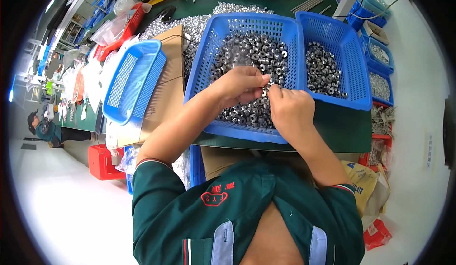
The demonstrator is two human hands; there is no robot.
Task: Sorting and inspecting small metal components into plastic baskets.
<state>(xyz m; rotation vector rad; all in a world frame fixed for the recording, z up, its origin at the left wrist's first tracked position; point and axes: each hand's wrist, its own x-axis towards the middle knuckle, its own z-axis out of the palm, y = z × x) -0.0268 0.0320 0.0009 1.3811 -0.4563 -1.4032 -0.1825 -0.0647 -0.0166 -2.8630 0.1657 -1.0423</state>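
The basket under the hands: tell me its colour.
Blue, a perforated plastic basket, clearest in the head view.

Can't really make out what's pinched between the left hand (242, 83) and right hand (290, 109), it's tiny and the fingertips cover it. Nuts (251, 51) directly under both hands are hidden, and so is part of the blue basket (237, 27) floor. Far-side bins (380, 54) hold stuff too small to tell.

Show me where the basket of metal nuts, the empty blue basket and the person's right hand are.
basket of metal nuts (237, 27), head view, back mesh wall.
empty blue basket (130, 80), head view, mesh floor.
right hand (290, 111), head view, back of hand.
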